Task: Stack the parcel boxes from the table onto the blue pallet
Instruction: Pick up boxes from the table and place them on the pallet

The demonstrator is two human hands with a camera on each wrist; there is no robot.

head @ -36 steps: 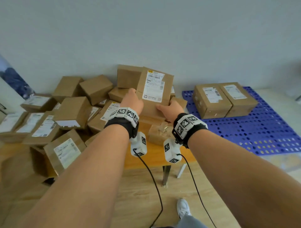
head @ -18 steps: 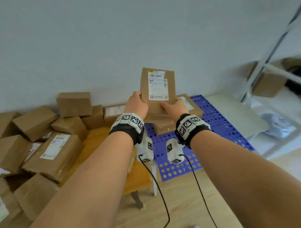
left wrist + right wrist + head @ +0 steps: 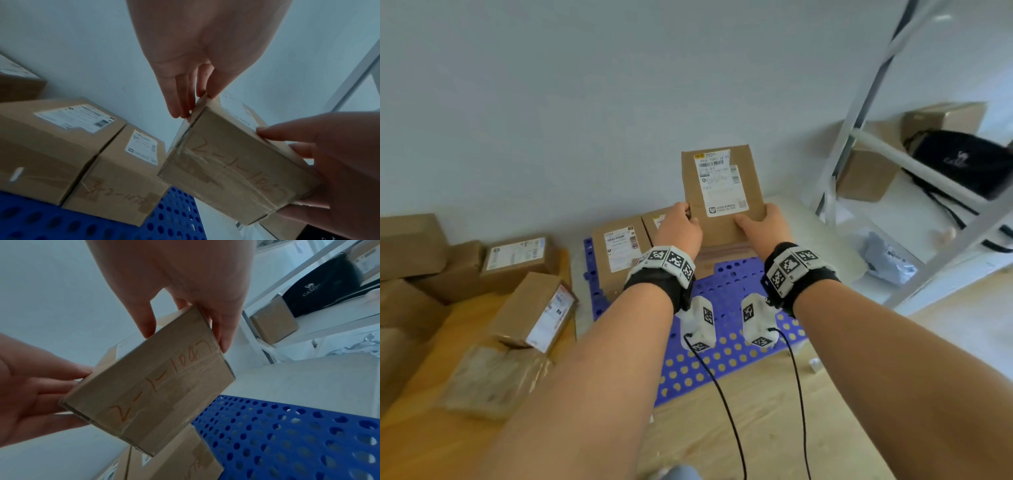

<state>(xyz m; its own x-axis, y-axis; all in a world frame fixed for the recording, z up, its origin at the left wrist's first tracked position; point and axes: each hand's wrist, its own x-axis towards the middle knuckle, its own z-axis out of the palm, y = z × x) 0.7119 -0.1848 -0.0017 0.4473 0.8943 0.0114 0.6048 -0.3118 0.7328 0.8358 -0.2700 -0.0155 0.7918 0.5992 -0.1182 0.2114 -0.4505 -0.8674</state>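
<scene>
hands, left hand (image 3: 681, 230) and right hand (image 3: 763, 229), hold a parcel box (image 3: 722, 192) by its opposite sides, fingers (image 3: 180, 104) pressed flat, label up, above the blue pallet (image 3: 726, 284), likely to set it squarely beside two boxes (image 3: 621, 250) there.

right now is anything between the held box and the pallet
Nothing visible. The box, held by the left hand and right hand, hangs over bare pallet right of the two boxes already there.
</scene>
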